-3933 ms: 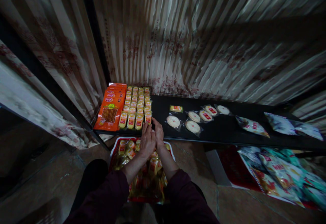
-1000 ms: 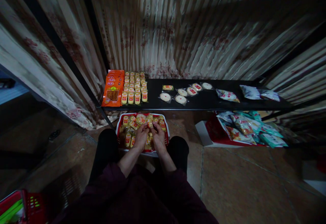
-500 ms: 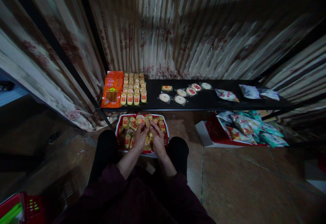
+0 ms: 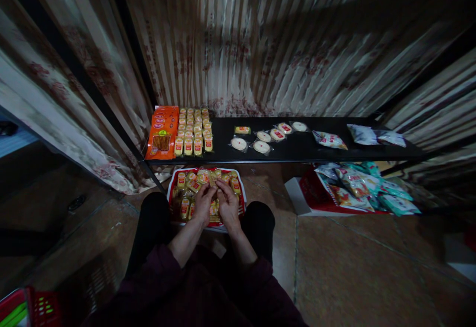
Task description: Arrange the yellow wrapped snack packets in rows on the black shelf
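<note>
My left hand (image 4: 204,203) and my right hand (image 4: 227,204) meet over a red and white basket (image 4: 243,188) standing between my knees. Between their fingertips is a small yellowish packaged snack cake (image 4: 212,180), partly covered by the fingers. Both hands are closed on it, one from each side. More individually wrapped cakes with red and yellow labels (image 4: 185,208) fill the basket around and under my hands.
Above the basket runs a black shelf (image 4: 223,156). It bears orange snack bags (image 4: 162,136), rows of wrapped cakes (image 4: 188,146), round white packets (image 4: 238,144) and several pouches (image 4: 330,140). A box of bags (image 4: 297,198) stands right; a red basket (image 4: 44,309) sits lower left.
The view has shifted slightly. Both hands stay together over the basket, fingertips still on the packaged snack cake, with small finger movements.
</note>
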A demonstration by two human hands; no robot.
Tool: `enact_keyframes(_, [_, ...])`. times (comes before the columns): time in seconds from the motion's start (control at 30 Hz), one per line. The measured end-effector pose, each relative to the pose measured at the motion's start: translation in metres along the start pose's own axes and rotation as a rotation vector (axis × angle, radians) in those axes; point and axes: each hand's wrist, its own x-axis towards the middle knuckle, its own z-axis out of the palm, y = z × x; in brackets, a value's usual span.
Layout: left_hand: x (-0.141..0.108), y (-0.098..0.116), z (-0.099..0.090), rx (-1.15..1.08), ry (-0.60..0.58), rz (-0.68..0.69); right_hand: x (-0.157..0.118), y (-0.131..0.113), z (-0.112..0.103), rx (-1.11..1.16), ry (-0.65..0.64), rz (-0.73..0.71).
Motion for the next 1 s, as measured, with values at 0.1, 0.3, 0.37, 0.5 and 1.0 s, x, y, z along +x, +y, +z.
enact_keyframes(0.1, [0.000, 0.001, 0.000, -0.013, 0.021, -0.042, -0.002, 0.001, 0.000, -0.007, 0.017, 0.001])
enact_keyframes(0.3, [0.001, 0.001, -0.001, -0.055, 0.023, -0.086, -0.005, 0.009, 0.000, 0.013, 0.059, 0.136])
enact_keyframes(0.37, [0.002, -0.001, -0.002, -0.078, 0.036, -0.109, -0.005, 0.012, -0.001, 0.006, 0.064, 0.154])
enact_keyframes(0.5, [0.006, -0.005, -0.004, -0.106, 0.060, -0.126, -0.005, 0.012, -0.002, -0.042, 0.053, 0.143])
enact_keyframes(1.0, [0.005, -0.002, -0.003, -0.180, 0.125, -0.236, -0.005, 0.000, -0.001, -0.163, 0.031, 0.020])
